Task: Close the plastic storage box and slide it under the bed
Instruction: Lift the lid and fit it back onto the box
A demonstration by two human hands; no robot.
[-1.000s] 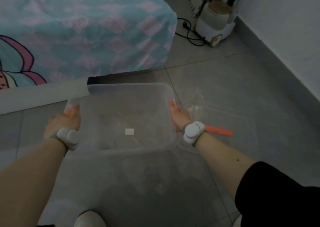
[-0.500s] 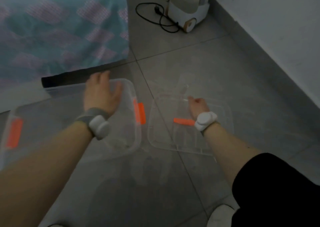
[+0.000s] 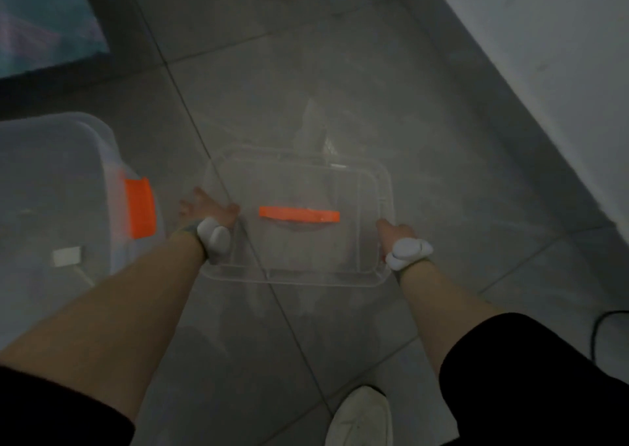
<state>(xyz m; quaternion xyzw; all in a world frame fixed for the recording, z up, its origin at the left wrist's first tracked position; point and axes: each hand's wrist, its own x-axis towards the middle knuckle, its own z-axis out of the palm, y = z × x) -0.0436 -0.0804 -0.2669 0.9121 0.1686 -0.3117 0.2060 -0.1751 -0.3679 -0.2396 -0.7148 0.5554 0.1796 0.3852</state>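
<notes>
Both hands had left the box since half a second earlier and gone to the clear lid (image 3: 299,221) lying flat on the floor (image 3: 340,81): my left hand (image 3: 207,207) gripped its left edge with fingers (image 3: 190,204) curled over the rim, and my right hand (image 3: 394,233) held the right edge, its fingers hidden from me. The plastic storage box (image 3: 64,187) sat open just left of the lid, orange latch (image 3: 139,207) facing it, near the bed (image 3: 44,20).

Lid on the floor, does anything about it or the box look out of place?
Nothing looks damaged or spilled. The lid lies flat on the floor, apart from the open box, with the left hand and right hand at its short ends.
</notes>
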